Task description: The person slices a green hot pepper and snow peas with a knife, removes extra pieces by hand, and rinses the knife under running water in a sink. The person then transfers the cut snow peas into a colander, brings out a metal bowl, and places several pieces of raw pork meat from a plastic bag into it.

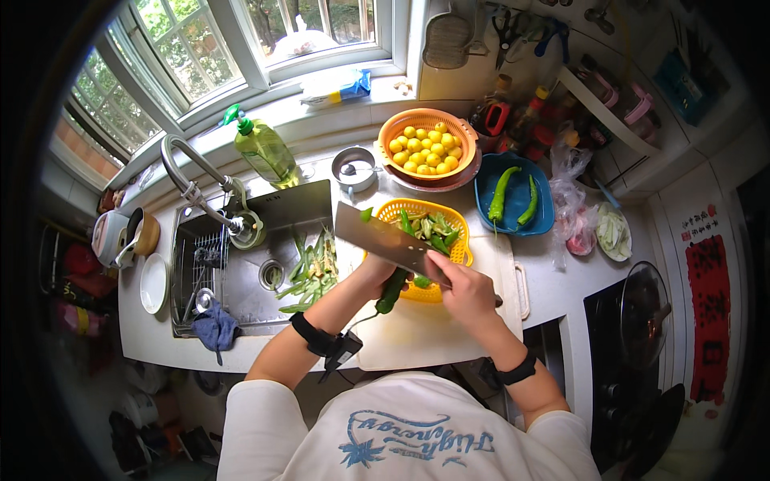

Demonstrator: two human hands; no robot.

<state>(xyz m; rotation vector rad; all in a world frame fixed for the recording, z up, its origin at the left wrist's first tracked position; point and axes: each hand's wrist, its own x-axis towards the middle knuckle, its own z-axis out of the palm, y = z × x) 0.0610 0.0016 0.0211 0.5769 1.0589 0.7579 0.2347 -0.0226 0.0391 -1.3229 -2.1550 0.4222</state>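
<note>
My right hand (pixel 469 291) grips a broad kitchen cleaver (pixel 385 237), its blade pointing up and left over a yellow plastic colander (pixel 462 231). Below the blade, my left hand (pixel 380 272) is closed around a dark green pepper (pixel 392 291), with its fingers largely hidden by the blade. Cut green pepper pieces (pixel 438 227) lie in the colander, which rests over the far part of a white cutting board (pixel 415 343). A bit of green pepper (pixel 366 214) clings to the blade near its far end.
Left is a steel sink (pixel 246 300) with green scraps (pixel 313 273) and a faucet (pixel 180 162). Behind the colander stand a metal cup (pixel 355 171) and an orange basket (pixel 388 129) of yellow fruit. A blue dish (pixel 484 204) with two green peppers and a plate of sliced vegetable (pixel 613 231) sit right.
</note>
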